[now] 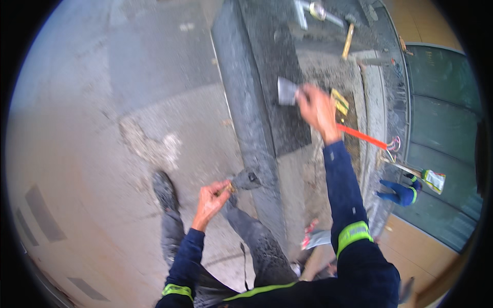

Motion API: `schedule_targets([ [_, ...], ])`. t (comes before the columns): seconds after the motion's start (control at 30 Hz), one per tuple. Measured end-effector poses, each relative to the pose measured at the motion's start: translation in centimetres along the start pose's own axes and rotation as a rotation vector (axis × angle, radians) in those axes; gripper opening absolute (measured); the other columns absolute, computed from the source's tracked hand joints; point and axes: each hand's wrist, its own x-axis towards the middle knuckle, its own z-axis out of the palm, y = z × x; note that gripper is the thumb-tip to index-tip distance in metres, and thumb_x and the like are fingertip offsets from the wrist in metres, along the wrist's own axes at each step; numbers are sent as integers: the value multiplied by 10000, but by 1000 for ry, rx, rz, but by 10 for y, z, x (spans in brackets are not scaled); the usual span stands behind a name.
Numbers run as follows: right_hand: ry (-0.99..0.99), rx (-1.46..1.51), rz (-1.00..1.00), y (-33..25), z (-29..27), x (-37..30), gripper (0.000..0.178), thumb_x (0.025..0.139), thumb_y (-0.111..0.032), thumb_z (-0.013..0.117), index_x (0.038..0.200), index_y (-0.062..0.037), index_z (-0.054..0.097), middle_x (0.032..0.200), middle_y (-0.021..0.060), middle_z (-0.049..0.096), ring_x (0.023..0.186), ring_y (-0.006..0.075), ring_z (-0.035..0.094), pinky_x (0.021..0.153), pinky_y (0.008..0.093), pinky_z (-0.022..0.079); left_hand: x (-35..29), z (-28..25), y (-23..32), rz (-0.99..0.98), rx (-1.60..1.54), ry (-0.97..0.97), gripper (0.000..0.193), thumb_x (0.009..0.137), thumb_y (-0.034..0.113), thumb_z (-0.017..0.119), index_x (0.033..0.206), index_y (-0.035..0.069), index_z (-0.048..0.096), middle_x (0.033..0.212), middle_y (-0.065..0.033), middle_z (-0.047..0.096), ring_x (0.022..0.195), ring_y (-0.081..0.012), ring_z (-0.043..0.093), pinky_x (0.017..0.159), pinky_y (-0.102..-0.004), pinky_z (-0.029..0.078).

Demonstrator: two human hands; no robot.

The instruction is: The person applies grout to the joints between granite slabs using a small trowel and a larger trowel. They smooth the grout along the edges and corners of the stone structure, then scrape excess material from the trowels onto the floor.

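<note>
My right hand [317, 109] is closed around a putty knife, its wide pale metal blade [287, 91] pointing left above dark grey wet mortar [287, 123]. My left hand [209, 201] is lower and to the left, closed on the handle of a second putty knife. That one's blade [246, 179] is coated with dark grey paste and lies in front of the raised curb [251, 102]. The curb is smeared with the same dark grey material. Whether the right blade touches the mortar, I cannot tell.
Beyond my right hand are a yellow block-like thing [340, 101] and an orange-red tube [362, 136] with wires at its end. A wooden handle [348, 41] lies farther off. A co-worker [402, 193] bends by glass panels [441, 123]. My shoe [165, 190] stands on the concrete floor.
</note>
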Motion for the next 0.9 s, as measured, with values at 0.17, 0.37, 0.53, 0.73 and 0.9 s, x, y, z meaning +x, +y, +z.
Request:
schedule_targets([
  [0.17,-568,770,-178,-69,-127,-90,286,1008,-335,851,1152,-115,738,975,-9,749,783,112,611,649,335,478,-40,-58,119,63,-282,-84,353,1005,141,766,1301,-46,808,1104,-101,809,907,-131,692,745,-328,561],
  [0.37,-638,481,-140,-134,-276,-78,287,982,-379,854,1109,-143,752,871,65,746,684,177,655,639,367,490,-126,-155,301,191,-270,-263,365,1043,175,769,1339,-35,808,1124,-58,780,934,-137,684,831,-318,566],
  [0.53,-200,837,259,-182,-324,-18,197,1035,-215,835,1161,-84,759,967,62,784,891,149,745,788,382,599,-130,-244,440,294,-291,-16,468,1125,249,730,1516,-4,694,1119,-47,760,906,-119,666,845,-306,565],
  [0.73,160,1727,652,-330,-297,71,199,1049,-208,856,1171,-79,767,1094,9,761,973,101,720,854,297,586,-10,-304,538,119,-208,114,315,1177,331,666,1316,56,597,1015,-35,695,758,-107,616,684,-293,531],
  [0.9,104,1894,882,-435,-272,256,251,1055,-257,852,1185,-64,759,1148,3,752,972,92,710,826,298,575,121,-352,602,238,-115,151,288,1186,334,645,1274,71,566,1114,-43,666,927,-117,634,776,-310,545],
])
